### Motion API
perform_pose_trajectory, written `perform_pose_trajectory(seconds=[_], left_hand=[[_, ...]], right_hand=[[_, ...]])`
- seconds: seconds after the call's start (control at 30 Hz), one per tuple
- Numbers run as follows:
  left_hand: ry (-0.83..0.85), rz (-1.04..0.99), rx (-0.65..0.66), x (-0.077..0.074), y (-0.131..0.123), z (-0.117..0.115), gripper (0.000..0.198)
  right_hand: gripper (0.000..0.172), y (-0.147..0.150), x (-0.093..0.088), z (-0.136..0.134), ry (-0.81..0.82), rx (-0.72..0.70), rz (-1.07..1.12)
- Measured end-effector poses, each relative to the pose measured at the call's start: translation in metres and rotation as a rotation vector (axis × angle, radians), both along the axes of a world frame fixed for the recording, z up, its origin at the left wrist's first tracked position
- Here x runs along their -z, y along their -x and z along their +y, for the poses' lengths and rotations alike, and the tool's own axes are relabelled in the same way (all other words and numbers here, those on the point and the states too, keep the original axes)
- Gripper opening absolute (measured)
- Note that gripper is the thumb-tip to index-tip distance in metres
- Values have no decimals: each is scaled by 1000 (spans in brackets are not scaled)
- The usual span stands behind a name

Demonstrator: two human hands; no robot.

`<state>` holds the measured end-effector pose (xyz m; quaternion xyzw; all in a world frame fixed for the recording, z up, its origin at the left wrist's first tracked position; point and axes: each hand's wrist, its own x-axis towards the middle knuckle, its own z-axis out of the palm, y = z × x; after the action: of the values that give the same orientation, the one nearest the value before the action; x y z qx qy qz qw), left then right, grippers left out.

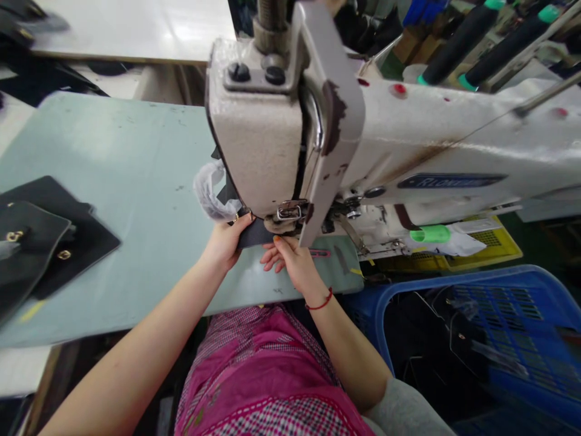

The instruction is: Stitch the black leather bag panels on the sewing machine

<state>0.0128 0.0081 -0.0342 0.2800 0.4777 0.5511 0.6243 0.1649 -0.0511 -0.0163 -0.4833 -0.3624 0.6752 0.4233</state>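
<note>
A white sewing machine [256, 133] stands over a pale green table. Under its head lies a black piece [256, 233], partly hidden by the machine. My left hand [227, 239] grips the left end of this piece, thumb on top. My right hand [290, 257] touches the front edge of the piece near the needle area, its thumb and finger close to the edge and its other fingers spread. Clear crumpled plastic [213, 191] sits just behind my left hand, beside more black material.
Black pieces with metal fittings [68, 236] lie on the table [136, 163] at the left. A blue basket [454, 275] holding black items stands at the right, near a yellow crate [503, 251]. Black thread cones [458, 45] stand behind the machine arm.
</note>
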Motion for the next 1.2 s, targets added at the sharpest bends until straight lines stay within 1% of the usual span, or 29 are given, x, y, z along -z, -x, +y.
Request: perform_pose_trajectory(seconds=[0.23, 0.3, 0.37, 0.47, 0.53, 0.6, 0.7, 0.8, 0.9, 1.2], left_hand=[[17, 6, 24, -5, -1, 1, 37], [56, -8, 52, -4, 3, 2, 35], [160, -37, 119, -3, 9, 2, 33], [356, -75, 282, -4, 21, 3, 35], [421, -73, 379, -8, 28, 3, 39], [437, -38, 437, -14, 33, 4, 40], [399, 58, 452, -23, 35, 6, 37], [277, 120, 434, -28, 33, 7, 35], [194, 149, 420, -29, 31, 7, 34], [156, 211, 399, -29, 31, 13, 37]], right_hand=[[49, 1, 3, 0, -31, -12, -25], [49, 2, 3, 0, -53, -10, -40], [49, 2, 3, -1, -78, -9, -63], [51, 2, 3, -1, -108, -14, -114], [52, 2, 3, -2, -118, -15, -145], [51, 3, 3, -3, -125, -4, -163], [49, 6, 2, -6, -147, 39, -167], [48, 11, 1, -9, -151, 76, -151], [47, 16, 1, -10, -136, 112, -119], [47, 23, 5, -4, -108, 181, -87]])
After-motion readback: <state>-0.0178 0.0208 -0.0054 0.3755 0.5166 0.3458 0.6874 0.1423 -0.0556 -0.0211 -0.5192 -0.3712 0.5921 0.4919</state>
